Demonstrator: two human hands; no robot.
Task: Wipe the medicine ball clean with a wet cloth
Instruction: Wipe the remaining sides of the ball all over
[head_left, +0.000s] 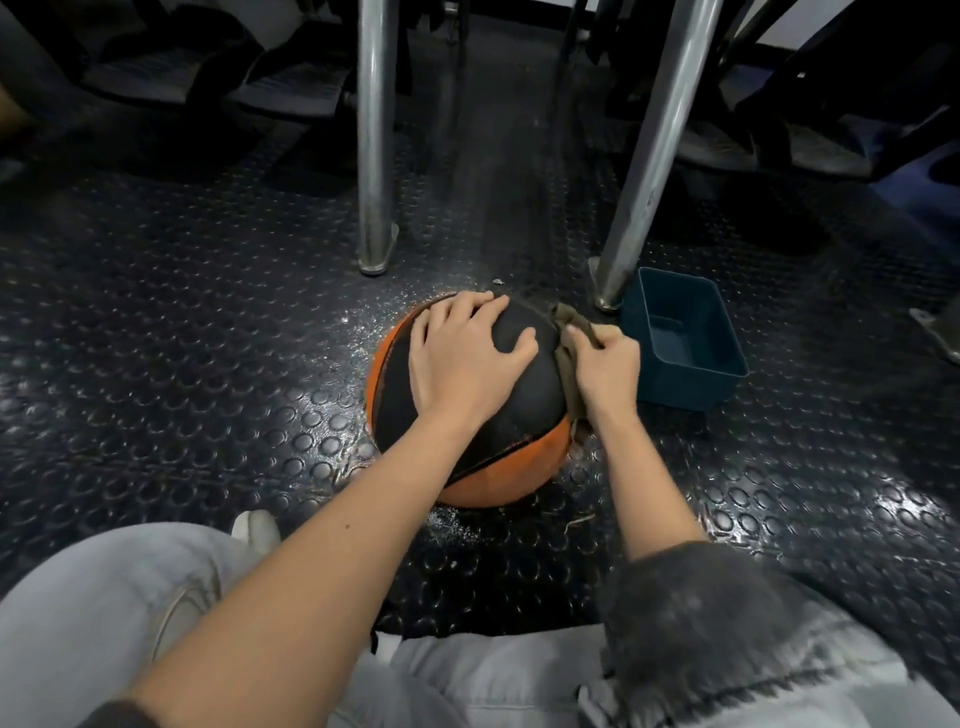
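Note:
A black and orange medicine ball (498, 441) sits on the studded black floor in the middle of the head view. My left hand (467, 358) lies spread flat over the ball's top, fingers pointing away from me. My right hand (605, 364) presses a brownish cloth (569, 364) against the ball's right side, with its fingers curled round the cloth. The cloth hangs down along the ball's right flank and part of it is hidden under my hand.
A dark blue plastic tub (680, 338) stands just right of the ball. Two metal legs (376, 156) (649, 156) rise from the floor behind the ball. Wet specks glisten on the floor (208, 364) round the ball. My knees in light trousers (104, 597) fill the bottom edge.

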